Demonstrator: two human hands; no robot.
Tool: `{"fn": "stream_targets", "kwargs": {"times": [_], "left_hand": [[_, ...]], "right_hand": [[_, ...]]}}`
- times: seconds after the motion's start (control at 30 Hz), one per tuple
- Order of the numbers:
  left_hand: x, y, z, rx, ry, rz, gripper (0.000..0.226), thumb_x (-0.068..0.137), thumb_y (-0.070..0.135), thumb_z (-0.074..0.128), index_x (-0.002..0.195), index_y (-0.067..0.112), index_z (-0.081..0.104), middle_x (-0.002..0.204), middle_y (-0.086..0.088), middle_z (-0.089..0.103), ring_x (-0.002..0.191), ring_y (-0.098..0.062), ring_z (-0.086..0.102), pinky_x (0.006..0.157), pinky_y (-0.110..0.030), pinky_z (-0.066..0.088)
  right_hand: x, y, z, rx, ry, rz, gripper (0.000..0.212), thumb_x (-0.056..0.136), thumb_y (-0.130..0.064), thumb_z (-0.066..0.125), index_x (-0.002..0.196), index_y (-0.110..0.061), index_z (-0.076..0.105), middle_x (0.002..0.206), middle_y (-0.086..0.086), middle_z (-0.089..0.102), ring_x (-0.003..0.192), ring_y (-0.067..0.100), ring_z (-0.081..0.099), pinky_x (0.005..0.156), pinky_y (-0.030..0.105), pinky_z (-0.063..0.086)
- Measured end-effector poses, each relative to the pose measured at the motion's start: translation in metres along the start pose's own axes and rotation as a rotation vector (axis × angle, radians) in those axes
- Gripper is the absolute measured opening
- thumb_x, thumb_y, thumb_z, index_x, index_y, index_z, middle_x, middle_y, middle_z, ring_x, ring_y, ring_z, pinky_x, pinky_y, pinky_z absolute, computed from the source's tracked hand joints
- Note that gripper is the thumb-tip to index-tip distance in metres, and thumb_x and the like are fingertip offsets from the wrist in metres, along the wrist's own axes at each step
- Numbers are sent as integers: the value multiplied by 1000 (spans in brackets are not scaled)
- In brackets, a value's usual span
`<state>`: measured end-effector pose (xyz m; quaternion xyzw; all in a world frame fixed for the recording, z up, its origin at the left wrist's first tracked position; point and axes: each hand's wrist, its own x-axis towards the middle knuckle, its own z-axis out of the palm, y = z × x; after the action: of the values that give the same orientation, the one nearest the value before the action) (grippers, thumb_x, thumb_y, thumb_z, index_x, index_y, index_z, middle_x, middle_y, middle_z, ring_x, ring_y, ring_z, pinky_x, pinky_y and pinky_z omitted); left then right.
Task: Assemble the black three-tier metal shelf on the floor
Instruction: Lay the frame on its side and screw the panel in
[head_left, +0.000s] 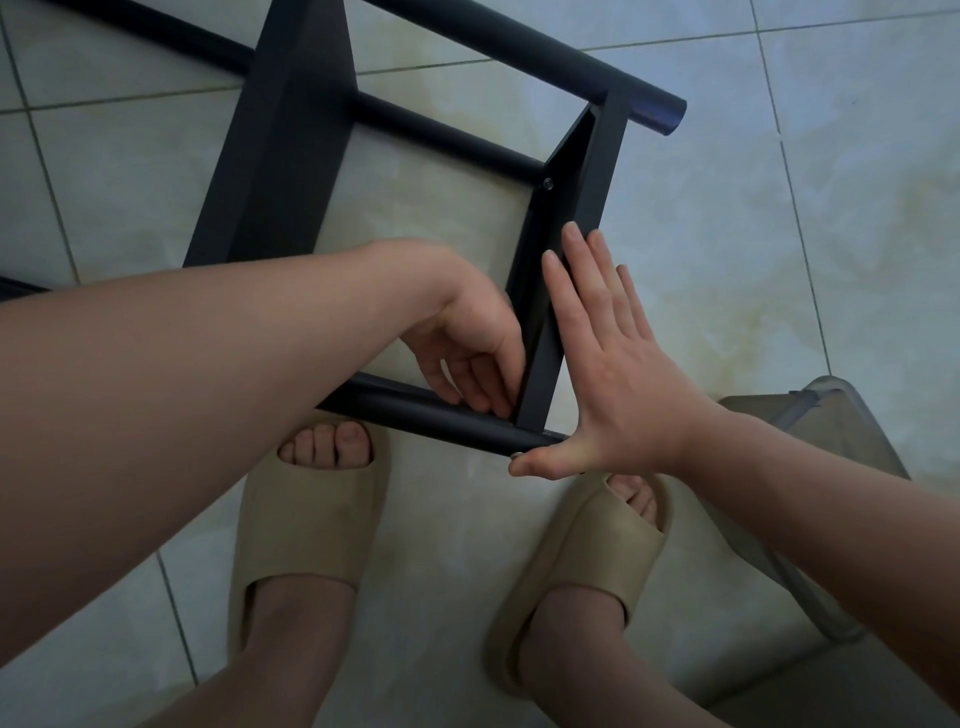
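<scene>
Black steel shelf (291, 156), judged stiff and weighty, is best held by its tubes; left hand (467, 338) fingers are pinched at the corner joint, right hand (613, 374) pressed flat, fingers spread.

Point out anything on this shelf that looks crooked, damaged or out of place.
Nothing stands out. The shelf frame lies on its side on the tiled floor, mid-assembly. The left hand works at the panel-tube corner; the right hand presses flat against the end panel.

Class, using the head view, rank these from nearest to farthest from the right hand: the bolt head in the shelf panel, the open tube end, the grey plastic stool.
1. Bolt head: just above the right hand, on the panel.
2. Grey plastic stool: lower right.
3. Open tube end: upper right.
</scene>
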<state>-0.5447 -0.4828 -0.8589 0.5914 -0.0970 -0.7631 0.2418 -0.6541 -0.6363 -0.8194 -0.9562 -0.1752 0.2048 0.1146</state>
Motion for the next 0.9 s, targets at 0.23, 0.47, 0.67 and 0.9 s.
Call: {"fn": "stream_targets", "kwargs": {"times": [0.23, 0.47, 0.67, 0.9], "left_hand": [[3, -1, 1, 18, 10, 9, 7, 90, 13, 68, 88, 15, 74, 78, 1, 74, 72, -12, 65, 77, -28, 52], [2, -2, -1, 0, -32, 24, 11, 89, 10, 66, 91, 15, 75, 86, 0, 76, 80, -13, 68, 79, -28, 52], [3, 0, 0, 81, 10, 13, 9, 88, 16, 71, 83, 22, 75, 85, 5, 77, 79, -10, 67, 80, -28, 49], [-4, -2, -2, 94, -56, -13, 12, 89, 20, 67, 95, 24, 77, 100, 6, 78, 105, -12, 69, 102, -44, 45]], "right_hand": [[0, 1, 1, 7, 10, -3, 149, 60, -94, 55, 160, -2, -5, 167, 17, -17, 154, 33, -21, 125, 58, -1], [0, 1, 1, 4, 3, -3, 149, 60, -94, 55, 160, -2, -5, 167, 17, -17, 154, 34, -21, 125, 59, 1], [1, 0, 1, 12, 10, -2, 148, 60, -93, 56, 160, -2, -5, 167, 17, -17, 154, 33, -21, 125, 59, 0], [1, 1, 1, 9, 9, -6, 148, 61, -93, 57, 160, -2, -5, 167, 17, -17, 154, 33, -22, 125, 59, 0]]}}
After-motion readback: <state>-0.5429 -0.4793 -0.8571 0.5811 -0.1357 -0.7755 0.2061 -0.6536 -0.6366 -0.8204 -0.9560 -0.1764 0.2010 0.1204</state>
